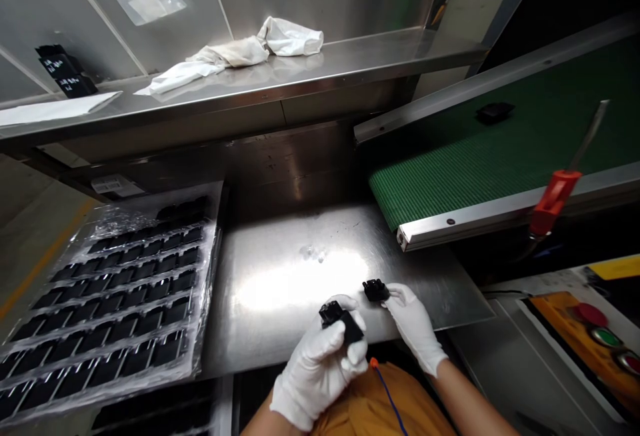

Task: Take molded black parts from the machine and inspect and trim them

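My left hand (320, 359), in a white glove, is closed around a black plastic part (351, 327) with a flat face and a knobbly end. To its right, my gloved right hand (413, 323) pinches a smaller black plastic piece (375, 290) with short prongs by its edge. Both pieces are held above the near edge of the steel table (270, 329), a little apart from each other. On the left, a clear plastic tray (196, 356) carries rows of similar black parts.
A green conveyor belt (420, 189) with a black part (495, 112) on it slopes in from the right. An orange-handled tool (556, 199) stands by its rail. White cloths (230, 53) and stacked black parts (65, 73) lie on the steel shelf (350, 73). Control buttons (606, 337) sit lower right.
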`<state>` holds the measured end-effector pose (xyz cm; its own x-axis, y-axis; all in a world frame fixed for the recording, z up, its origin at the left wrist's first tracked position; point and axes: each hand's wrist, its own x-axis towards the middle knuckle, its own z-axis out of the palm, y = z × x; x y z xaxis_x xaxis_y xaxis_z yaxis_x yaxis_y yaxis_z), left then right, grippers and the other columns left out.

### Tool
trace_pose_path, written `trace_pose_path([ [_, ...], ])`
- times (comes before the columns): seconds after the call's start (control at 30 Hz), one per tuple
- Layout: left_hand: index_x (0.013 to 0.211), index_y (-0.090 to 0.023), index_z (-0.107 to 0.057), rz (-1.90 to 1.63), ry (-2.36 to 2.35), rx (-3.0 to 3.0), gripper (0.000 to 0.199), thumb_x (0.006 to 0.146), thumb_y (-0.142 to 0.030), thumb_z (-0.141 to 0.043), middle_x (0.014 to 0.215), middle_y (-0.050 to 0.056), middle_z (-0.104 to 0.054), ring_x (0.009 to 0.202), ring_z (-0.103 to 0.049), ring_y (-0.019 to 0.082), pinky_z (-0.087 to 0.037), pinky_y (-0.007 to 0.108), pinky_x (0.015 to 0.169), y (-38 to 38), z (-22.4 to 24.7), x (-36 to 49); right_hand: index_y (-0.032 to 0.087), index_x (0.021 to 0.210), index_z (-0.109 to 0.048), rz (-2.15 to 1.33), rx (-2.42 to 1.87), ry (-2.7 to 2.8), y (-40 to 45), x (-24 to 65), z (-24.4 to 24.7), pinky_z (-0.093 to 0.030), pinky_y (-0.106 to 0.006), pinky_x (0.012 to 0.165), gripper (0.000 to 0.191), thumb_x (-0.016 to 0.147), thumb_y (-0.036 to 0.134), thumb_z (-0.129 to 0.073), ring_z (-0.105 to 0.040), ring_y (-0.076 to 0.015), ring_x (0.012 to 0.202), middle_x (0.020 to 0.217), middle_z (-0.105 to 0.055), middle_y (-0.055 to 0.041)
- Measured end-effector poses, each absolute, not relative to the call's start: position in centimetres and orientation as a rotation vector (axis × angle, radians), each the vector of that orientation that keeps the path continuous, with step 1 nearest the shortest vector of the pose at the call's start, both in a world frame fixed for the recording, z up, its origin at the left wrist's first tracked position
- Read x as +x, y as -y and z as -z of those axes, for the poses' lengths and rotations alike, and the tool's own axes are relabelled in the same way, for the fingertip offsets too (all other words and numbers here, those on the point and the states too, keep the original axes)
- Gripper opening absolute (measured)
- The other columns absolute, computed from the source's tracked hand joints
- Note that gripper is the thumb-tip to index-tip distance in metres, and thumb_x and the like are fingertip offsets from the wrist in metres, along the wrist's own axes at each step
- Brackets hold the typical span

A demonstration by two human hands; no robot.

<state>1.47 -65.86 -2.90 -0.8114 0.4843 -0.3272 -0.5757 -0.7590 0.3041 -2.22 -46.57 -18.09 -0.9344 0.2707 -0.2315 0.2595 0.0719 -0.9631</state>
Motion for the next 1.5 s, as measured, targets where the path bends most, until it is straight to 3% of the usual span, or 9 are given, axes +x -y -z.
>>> trace_pose_path([
  [0.1, 0.104, -0.022, -0.058, -2.498, -0.672, -0.390, 0.041, 0.071, -0.023, -0.081, 0.078, -0.004, -0.060, 0.047, -0.044, 0.001, -0.030, 0.015, 0.048, 65.6, 2.9, 1.3, 0.019, 0.093, -0.066, -2.024, -0.571, 2.404, 46.2, -2.1, 19.3, -0.054, -0.040, 0.086, 0.023, 0.075, 0.033, -0.062, -0.070, -0.0241, 0.090, 0.092, -0.075, -0.0078],
  [0.27, 0.075, -0.014, -0.054, -2.514, -0.882, -0.515, 0.025, 0.073, -0.027, -0.076, 0.070, -0.005, -0.056, 0.040, -0.035, -0.002, -0.023, 0.017, 0.045, 65.2, 2.8, 1.0, 0.019, 0.095, -0.066, -1.970, -0.540, 2.499, 45.8, -1.8, 20.6, -0.052, -0.042, 0.090, 0.026, 0.077, 0.036, -0.058, -0.069, -0.0262, 0.097, 0.098, -0.076, -0.0094],
  [0.53, 0.075, -0.015, -0.056, -2.483, -0.901, -0.608, 0.044, 0.076, -0.056, -0.072, 0.067, -0.004, -0.060, 0.034, -0.033, 0.000, -0.021, 0.020, 0.043, 64.6, 2.5, 0.8, 0.019, 0.101, -0.065, -1.788, -0.484, 2.587, 45.2, -2.1, 21.4, -0.053, -0.041, 0.086, 0.029, 0.081, 0.037, -0.052, -0.069, -0.0258, 0.098, 0.101, -0.075, -0.0108],
  [0.7, 0.074, -0.013, -0.060, -2.454, -0.923, -0.511, 0.055, 0.079, -0.068, -0.062, 0.053, -0.005, -0.050, 0.032, -0.032, 0.001, -0.024, 0.020, 0.044, 64.6, 1.8, 0.9, 0.019, 0.100, -0.067, -1.541, -0.387, 2.670, 44.8, -1.9, 21.7, -0.053, -0.043, 0.085, 0.030, 0.082, 0.034, -0.048, -0.069, -0.0269, 0.091, 0.096, -0.075, -0.0112],
  [1.0, 0.073, -0.013, -0.058, -2.427, -0.857, -0.470, 0.059, 0.083, -0.072, -0.053, 0.049, -0.005, -0.047, 0.032, -0.031, 0.002, -0.024, 0.021, 0.042, 64.5, 1.6, 1.2, 0.017, 0.086, -0.072, -1.150, -0.122, 2.760, 44.2, -1.7, 21.7, -0.045, -0.050, 0.097, 0.026, 0.083, 0.023, -0.046, -0.062, -0.0318, 0.098, 0.099, -0.072, -0.0146],
  [1.13, 0.079, -0.015, -0.054, -2.412, -0.723, -0.733, 0.049, 0.083, -0.064, -0.060, 0.063, -0.002, -0.059, 0.034, -0.033, 0.001, -0.025, 0.018, 0.040, 64.8, 2.6, 0.5, 0.011, 0.104, -0.068, -1.132, -0.144, 2.738, 45.0, -0.3, 20.9, -0.046, -0.048, 0.101, 0.036, 0.091, 0.025, -0.039, -0.060, -0.0297, 0.107, 0.113, -0.066, -0.0188],
  [1.23, 0.083, -0.017, -0.050, -2.442, -0.671, -0.936, 0.039, 0.087, -0.054, -0.061, 0.068, -0.003, -0.060, 0.038, -0.037, 0.002, -0.026, 0.016, 0.041, 65.5, 3.5, 0.1, 0.016, 0.129, -0.059, -1.152, 0.165, 2.884, 45.8, 1.0, 20.1, -0.050, -0.043, 0.100, 0.050, 0.084, 0.038, -0.061, -0.059, -0.0282, 0.115, 0.133, -0.057, -0.0170],
  [1.33, 0.083, -0.017, -0.051, -2.467, -0.727, -0.830, 0.042, 0.088, -0.058, -0.058, 0.067, -0.002, -0.060, 0.038, -0.037, 0.003, -0.028, 0.017, 0.042, 66.0, 3.9, 0.1, 0.022, 0.137, -0.054, -1.047, 0.504, 3.069, 46.5, 1.2, 19.1, -0.048, -0.047, 0.101, 0.075, 0.067, 0.037, -0.079, -0.056, -0.0323, 0.119, 0.140, -0.052, -0.0163],
  [1.5, 0.076, -0.015, -0.054, -2.446, -0.784, -0.460, 0.055, 0.081, -0.069, -0.058, 0.054, -0.004, -0.054, 0.032, -0.031, 0.003, -0.024, 0.021, 0.041, 65.2, 2.9, 0.1, 0.027, 0.129, -0.061, -1.272, 0.555, 3.077, 47.5, -0.5, 17.8, -0.046, -0.046, 0.099, 0.054, 0.075, 0.028, -0.071, -0.057, -0.0303, 0.113, 0.129, -0.061, -0.0106],
])
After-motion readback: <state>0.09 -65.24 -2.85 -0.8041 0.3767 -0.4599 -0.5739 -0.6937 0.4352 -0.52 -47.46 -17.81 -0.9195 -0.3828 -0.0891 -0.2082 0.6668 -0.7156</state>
